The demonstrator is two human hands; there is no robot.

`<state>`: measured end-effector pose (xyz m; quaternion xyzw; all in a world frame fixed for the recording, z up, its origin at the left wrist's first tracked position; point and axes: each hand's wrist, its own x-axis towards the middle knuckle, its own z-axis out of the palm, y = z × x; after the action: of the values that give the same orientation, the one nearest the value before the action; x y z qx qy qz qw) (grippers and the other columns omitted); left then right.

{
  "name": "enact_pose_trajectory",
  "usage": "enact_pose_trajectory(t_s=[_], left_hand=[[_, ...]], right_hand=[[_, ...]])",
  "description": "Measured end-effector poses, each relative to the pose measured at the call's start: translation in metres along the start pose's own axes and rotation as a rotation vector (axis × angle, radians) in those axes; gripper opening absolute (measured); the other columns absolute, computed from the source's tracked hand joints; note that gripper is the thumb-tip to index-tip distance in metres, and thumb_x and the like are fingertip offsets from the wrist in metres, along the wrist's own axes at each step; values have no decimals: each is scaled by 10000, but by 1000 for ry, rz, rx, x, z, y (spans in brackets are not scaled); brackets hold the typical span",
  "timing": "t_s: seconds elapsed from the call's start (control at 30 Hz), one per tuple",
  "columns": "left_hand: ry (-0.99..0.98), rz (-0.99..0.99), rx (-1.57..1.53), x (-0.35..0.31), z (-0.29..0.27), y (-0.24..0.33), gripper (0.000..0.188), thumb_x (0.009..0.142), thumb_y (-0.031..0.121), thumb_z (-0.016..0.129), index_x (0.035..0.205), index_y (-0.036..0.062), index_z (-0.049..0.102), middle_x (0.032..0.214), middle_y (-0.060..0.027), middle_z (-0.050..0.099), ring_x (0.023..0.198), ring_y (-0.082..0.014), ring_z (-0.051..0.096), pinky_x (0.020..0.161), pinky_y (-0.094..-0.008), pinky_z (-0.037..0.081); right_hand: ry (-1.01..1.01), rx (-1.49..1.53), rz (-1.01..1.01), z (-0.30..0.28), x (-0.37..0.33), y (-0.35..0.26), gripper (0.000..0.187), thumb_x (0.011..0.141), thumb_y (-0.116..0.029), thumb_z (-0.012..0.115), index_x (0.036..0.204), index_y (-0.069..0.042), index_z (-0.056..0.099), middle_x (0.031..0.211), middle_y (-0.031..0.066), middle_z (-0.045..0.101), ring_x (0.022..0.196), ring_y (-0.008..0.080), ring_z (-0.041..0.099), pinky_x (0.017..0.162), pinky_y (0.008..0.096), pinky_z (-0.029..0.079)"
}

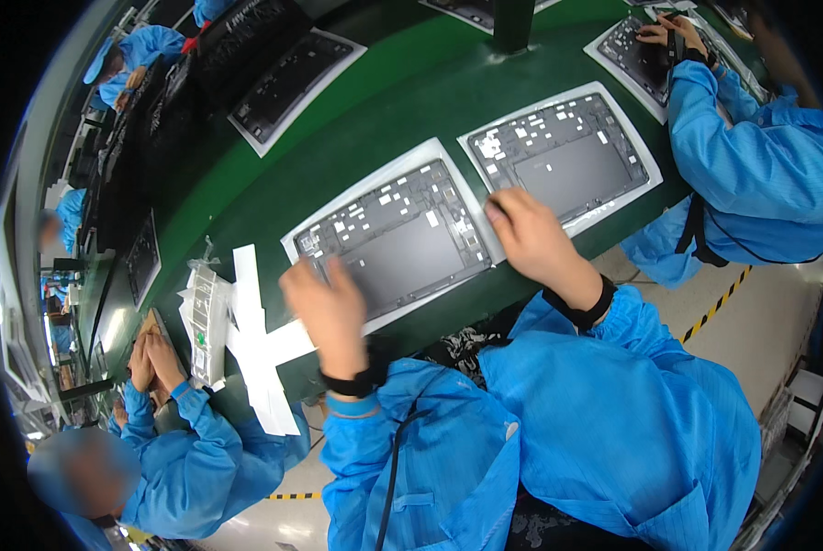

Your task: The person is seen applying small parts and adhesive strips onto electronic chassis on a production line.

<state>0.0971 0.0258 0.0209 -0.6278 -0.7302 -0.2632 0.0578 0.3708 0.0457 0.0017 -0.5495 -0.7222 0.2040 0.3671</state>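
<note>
In front of me lies a dark tablet back housing [402, 262] dotted with small white pieces, on a white tray [442, 149]. My left hand [327, 308] is over its lower left corner, smeared by motion, so its grip cannot be made out. At the housing's right edge is my right hand [538, 241], its fingers curled together; whatever they hold, if anything, is hidden. Just beyond the right hand, a second dark housing [576, 174] rests on its own white tray [652, 170]. Black bands circle both my wrists.
White paper strips [263, 372] and a clear-and-white packet [207, 326] lie left on the green table [384, 101]. A co-worker's hands [154, 358] are at the left edge; another co-worker's hand [677, 35] works on a housing at far right. A dark post [512, 26] stands at the back.
</note>
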Motion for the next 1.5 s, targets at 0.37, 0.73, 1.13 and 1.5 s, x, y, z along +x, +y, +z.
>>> enact_pose_trajectory(t_s=[0.37,0.73,1.13,1.5], left_hand=[[-203,-263,-26,40,-7,-47,283,976,209,465,898,-48,554,852,-323,613,823,-493,596,709,-549,464],[247,30,-2,308,-76,-267,307,976,192,437,898,-58,598,820,-283,618,803,-480,579,710,-466,457],[-404,-60,942,362,1,-598,341,906,212,440,939,10,713,1007,-205,688,950,-375,661,848,-459,519],[-535,-12,525,374,174,-227,361,852,179,447,1035,-7,697,1106,-224,658,1077,-372,621,923,-439,490]], right_hand=[[-81,-310,-131,13,-13,-5,175,817,-166,644,961,-73,602,838,67,571,657,275,653,541,399,513],[29,-472,-303,24,-20,-12,336,693,-158,675,1017,-67,665,750,30,528,615,191,570,538,319,449],[-27,-504,-267,26,-10,-7,370,640,-184,708,1000,-98,690,665,19,465,564,179,521,499,324,406],[-42,-546,-253,22,-8,-13,361,649,-155,708,1001,-80,691,636,17,455,542,171,507,481,313,409]])
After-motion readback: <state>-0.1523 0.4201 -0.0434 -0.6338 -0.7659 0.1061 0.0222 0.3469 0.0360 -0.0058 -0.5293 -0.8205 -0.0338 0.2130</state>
